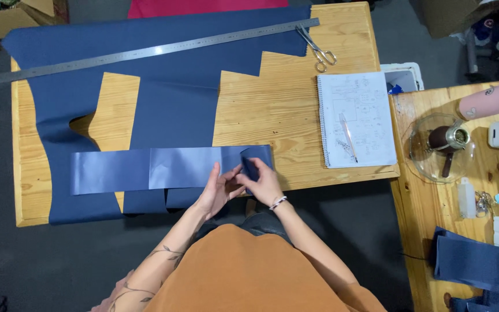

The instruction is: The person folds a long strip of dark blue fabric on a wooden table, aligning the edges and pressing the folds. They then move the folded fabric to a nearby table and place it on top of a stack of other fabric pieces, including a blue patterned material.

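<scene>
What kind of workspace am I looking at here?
Probably a sewing or pattern-cutting workshop: cut navy fabric on a wooden table, a long metal ruler, scissors.

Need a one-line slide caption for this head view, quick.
Both hands, left hand and right hand, fold the end of a blue fabric strip on a wooden table.

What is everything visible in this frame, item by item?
blue strip: 1, blue, table front, right end folded
blue cut sheet: 1, navy, across table
steel ruler: 1, silver, on the sheet, table's far side
scissors: 1, silver, far right corner
spiral notebook: 1, white, table right
pen: 1, pale, on notebook
wooden table: 1, light wood
glass dish: 1, clear, side table
left hand: 1, on strip
right hand: 1, fingers pinching folded end
</scene>
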